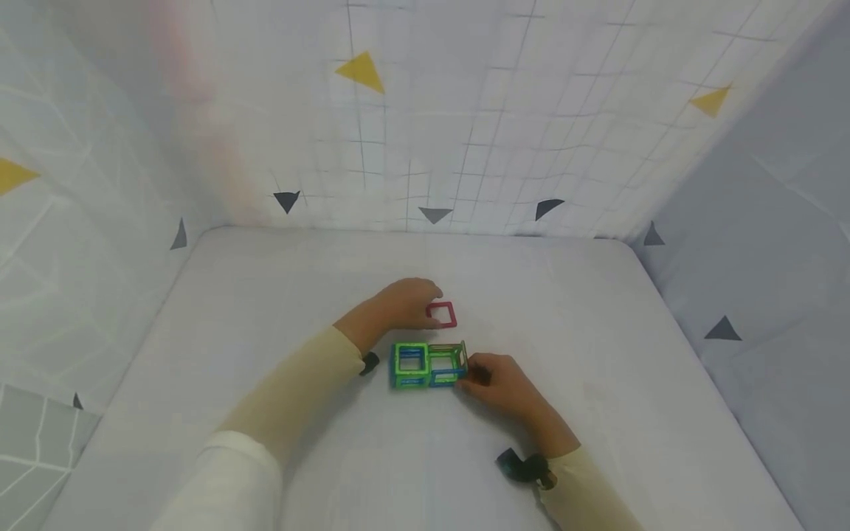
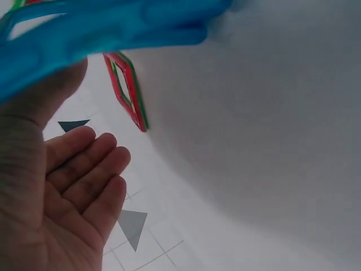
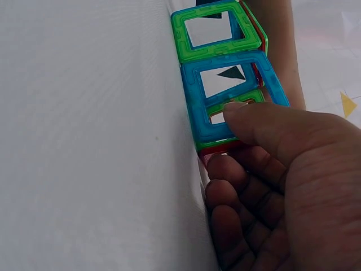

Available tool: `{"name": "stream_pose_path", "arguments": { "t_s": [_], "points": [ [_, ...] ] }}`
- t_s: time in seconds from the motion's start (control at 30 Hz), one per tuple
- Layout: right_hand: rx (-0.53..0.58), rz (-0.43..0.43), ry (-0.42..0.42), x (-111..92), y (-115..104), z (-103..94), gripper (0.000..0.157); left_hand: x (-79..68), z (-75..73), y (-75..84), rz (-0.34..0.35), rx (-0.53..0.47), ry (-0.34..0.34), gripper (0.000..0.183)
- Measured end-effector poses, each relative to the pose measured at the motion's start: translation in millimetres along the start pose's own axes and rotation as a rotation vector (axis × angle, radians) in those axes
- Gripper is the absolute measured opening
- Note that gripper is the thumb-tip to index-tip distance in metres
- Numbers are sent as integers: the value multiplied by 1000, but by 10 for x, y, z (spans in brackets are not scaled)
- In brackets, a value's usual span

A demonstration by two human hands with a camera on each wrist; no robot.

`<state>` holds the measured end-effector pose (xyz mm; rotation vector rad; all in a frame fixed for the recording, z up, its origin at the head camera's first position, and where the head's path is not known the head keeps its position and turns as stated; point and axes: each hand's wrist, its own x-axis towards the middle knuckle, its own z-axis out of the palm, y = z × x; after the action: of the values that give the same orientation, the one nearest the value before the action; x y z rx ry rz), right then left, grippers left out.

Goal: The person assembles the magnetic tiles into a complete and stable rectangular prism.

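Observation:
Two joined boxes of square magnetic tiles (image 1: 428, 369), green and blue with some red, stand on the white surface. My right hand (image 1: 498, 380) grips their right end; in the right wrist view its thumb lies on a blue tile (image 3: 194, 113) and the fingers curl behind the end. A loose red magnetic tile (image 1: 454, 313) with a green edge lies beyond the boxes. My left hand (image 1: 408, 304) reaches around it, thumb and fingers spread, with a gap showing to the tile in the left wrist view. Blurred blue tile edges (image 2: 113, 34) cross close above the left thumb.
Pale fabric walls with a thin grid (image 1: 505, 118) close off the back and sides. Yellow triangles (image 1: 364, 71) and dark triangles (image 1: 287, 200) mark them. A dark wrist strap piece (image 1: 521, 466) hangs by the right sleeve, and another (image 1: 370, 362) by the left.

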<state>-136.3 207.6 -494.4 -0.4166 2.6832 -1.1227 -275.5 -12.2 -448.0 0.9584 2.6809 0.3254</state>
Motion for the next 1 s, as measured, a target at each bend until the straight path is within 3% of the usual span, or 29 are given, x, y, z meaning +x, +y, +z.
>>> {"name": "stream_pose_path", "arguments": {
  "t_s": [0.3,0.57,0.77,1.0],
  "points": [
    [-12,-9,3,-9,4,11,14,86,58,82,-20,26,-72,58],
    [6,-33,3,6,39,-8,12,98,60,143,-53,77,-94,34],
    [11,-30,-2,13,62,-6,12,72,65,149,-40,49,-82,43],
    [1,-43,-2,11,49,-7,12,-52,-51,176,-90,-38,-69,53]
  ]
}}
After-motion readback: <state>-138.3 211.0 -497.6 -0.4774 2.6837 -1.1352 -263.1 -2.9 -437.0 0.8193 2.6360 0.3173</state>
